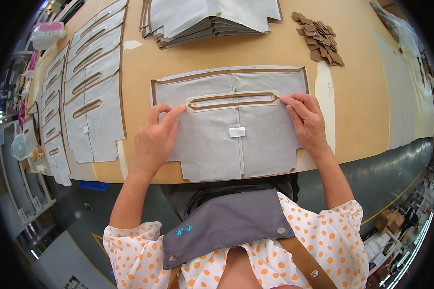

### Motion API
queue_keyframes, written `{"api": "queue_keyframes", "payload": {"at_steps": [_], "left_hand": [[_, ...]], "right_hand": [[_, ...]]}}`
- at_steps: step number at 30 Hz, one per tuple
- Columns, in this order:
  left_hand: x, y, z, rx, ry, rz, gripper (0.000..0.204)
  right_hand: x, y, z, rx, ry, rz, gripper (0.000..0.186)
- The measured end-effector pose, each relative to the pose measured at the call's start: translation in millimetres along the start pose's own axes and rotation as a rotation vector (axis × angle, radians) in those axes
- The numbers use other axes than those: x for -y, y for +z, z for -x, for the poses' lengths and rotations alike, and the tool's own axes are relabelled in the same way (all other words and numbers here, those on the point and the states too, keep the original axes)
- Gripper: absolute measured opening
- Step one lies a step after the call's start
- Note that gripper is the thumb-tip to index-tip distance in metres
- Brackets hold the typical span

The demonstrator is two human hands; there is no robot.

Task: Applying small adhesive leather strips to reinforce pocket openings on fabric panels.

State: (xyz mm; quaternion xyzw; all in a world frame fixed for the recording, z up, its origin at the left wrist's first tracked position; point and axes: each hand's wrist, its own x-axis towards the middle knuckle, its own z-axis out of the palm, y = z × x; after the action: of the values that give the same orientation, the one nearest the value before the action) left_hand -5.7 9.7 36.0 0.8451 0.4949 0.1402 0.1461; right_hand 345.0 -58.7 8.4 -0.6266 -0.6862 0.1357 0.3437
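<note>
A grey fabric panel point(207, 139) with brown edging lies before me, a white tag point(237, 132) at its middle. Across its upper part is a cream oval frame with a brown-rimmed zipper slot point(232, 99). My left hand point(155, 137) has its thumb and forefinger pinched at the frame's left end, the other fingers bent. My right hand point(309, 123) pinches the frame's right end, its fingers curled. Both forearms come up from the lower edge.
Similar panels point(91, 125) lie in two overlapping rows at left, near a plush toy point(47, 36) and small fan point(20, 147). A stack of grey pieces point(188, 17) sits at the back, a pile of brown pieces point(320, 38) at back right, on the tan table point(357, 106).
</note>
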Motion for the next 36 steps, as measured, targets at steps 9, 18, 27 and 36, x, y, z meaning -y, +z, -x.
{"api": "queue_keyframes", "payload": {"at_steps": [9, 18, 27, 36], "left_hand": [[1.6, 2.0, 1.2, -0.035, 0.032, -0.053, 0.038], [6.4, 6.8, 4.0, -0.047, 0.063, -0.164, 0.046], [7.9, 6.0, 7.4, -0.067, 0.096, -0.169, 0.050], [7.9, 4.4, 5.8, -0.074, 0.100, -0.160, 0.050]], "right_hand": [[2.6, 2.0, 0.0, -0.028, -0.046, 0.028, 0.019], [1.3, 0.4, 2.1, -0.025, -0.096, 0.091, 0.022], [5.2, 2.3, -0.2, -0.003, -0.083, 0.099, 0.022], [6.7, 1.6, 0.0, 0.005, -0.077, 0.092, 0.022]]}}
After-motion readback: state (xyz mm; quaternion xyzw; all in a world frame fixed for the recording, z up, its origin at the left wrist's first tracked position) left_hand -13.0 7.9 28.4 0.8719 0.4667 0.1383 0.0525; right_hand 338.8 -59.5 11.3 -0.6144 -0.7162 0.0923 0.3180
